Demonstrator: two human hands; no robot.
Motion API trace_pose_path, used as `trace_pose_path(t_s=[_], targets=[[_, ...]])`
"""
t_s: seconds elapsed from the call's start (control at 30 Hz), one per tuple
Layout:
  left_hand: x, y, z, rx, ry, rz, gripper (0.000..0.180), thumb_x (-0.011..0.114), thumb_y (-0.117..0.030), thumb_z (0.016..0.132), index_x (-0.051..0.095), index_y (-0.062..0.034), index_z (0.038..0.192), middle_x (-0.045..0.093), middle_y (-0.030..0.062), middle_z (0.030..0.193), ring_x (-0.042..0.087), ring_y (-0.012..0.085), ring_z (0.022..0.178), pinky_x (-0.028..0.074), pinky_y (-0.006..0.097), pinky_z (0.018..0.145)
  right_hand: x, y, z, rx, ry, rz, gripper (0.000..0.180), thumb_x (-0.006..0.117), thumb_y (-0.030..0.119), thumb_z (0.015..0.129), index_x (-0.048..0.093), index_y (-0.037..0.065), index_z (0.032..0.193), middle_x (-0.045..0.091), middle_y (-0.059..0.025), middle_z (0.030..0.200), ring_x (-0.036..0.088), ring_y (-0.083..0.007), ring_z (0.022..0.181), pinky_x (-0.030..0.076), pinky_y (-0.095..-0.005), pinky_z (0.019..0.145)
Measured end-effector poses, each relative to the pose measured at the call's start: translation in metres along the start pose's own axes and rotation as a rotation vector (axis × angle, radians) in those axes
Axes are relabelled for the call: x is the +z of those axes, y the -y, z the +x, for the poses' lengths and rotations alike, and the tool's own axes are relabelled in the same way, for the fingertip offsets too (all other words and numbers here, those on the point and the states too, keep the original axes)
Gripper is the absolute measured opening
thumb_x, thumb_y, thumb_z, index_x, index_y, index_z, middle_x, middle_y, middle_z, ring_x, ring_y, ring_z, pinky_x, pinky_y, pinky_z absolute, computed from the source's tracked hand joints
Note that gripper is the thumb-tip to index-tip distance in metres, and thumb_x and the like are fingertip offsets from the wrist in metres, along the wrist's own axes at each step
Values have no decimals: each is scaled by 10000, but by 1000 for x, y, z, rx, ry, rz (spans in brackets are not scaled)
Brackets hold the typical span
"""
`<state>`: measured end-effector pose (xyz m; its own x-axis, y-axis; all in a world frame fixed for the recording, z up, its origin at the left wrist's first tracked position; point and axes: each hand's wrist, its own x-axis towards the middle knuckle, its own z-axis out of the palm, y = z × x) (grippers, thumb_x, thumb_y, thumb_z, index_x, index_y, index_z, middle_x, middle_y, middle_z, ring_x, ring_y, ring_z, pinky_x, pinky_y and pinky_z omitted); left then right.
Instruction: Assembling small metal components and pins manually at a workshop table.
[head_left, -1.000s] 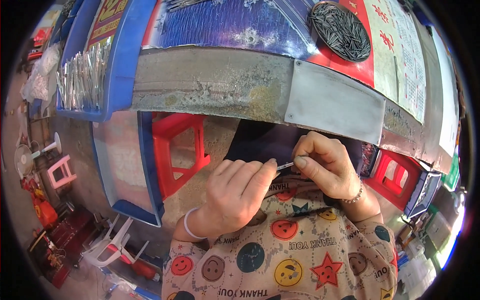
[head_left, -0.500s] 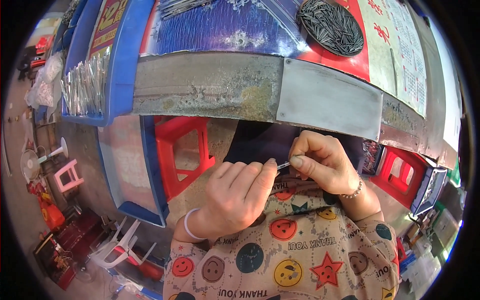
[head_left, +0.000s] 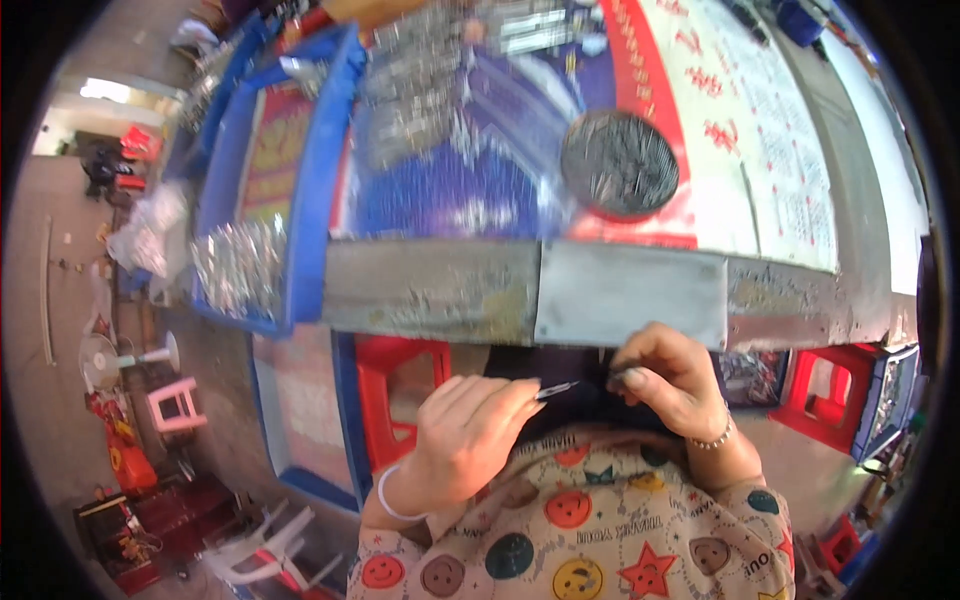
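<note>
My left hand [head_left: 470, 428] is closed around a slim silver metal piece [head_left: 556, 391], whose narrow end sticks out past the thumb toward the right. My right hand [head_left: 672, 388] is a short gap away, thumb and fingertips pinched together. A small dark bit shows at those fingertips, too blurred to name. Both hands are above my lap, just in front of the bench edge. On the bench, a round dish [head_left: 576, 160] is filled with thin dark grey metal pins [head_left: 622, 165]. Several slim silver pieces [head_left: 240, 265] lie in a blue tray [head_left: 308, 200] at the left.
The worn metal bench edge [head_left: 430, 290] runs across beyond my hands. More silver pieces [head_left: 410, 90] are laid out on the bench top. Below it stand a red stool [head_left: 372, 385] and a blue-rimmed bin [head_left: 348, 420] at left, and another red stool [head_left: 795, 395] at right.
My right fingers have come off the metal piece, leaving a gap between the hands. The view has shifted, so the bench and hands sit lower and more of the bench top shows.
</note>
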<state>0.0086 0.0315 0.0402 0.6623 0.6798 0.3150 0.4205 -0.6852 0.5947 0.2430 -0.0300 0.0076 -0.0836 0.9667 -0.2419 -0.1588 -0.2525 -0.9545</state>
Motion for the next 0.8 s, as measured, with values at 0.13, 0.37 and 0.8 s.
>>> trace_pose_path(t_s=[0.13, 0.37, 0.8], targets=[[-28, 0, 31, -38, -68, 43, 218, 712, 8, 763, 616, -7, 958, 646, 128, 820, 629, 295, 690, 501, 352, 617, -33, 0, -9, -132, -189, 5, 119, 627, 66, 883, 570, -13, 952, 608, -33, 775, 565, -71, 675, 454, -211, 605], [-36, 55, 138, 6, -151, 71, 91, 627, -1, 830, 605, 3, 918, 613, 138, 829, 610, 290, 723, 477, 333, 633, -70, -10, -19, -420, -622, -703, 235, 629, 5, 788, 542, -4, 1006, 573, -157, 967, 575, -291, 763, 470, -328, 671], [54, 202, 366, 203, -179, 447, 83, 665, -79, 787, 662, -46, 864, 635, 117, 838, 614, 316, 837, 489, 393, 733, -82, -9, -7, -596, -598, -988, 247, 657, 3, 699, 554, 38, 921, 598, -109, 883, 563, -288, 765, 430, -436, 789]])
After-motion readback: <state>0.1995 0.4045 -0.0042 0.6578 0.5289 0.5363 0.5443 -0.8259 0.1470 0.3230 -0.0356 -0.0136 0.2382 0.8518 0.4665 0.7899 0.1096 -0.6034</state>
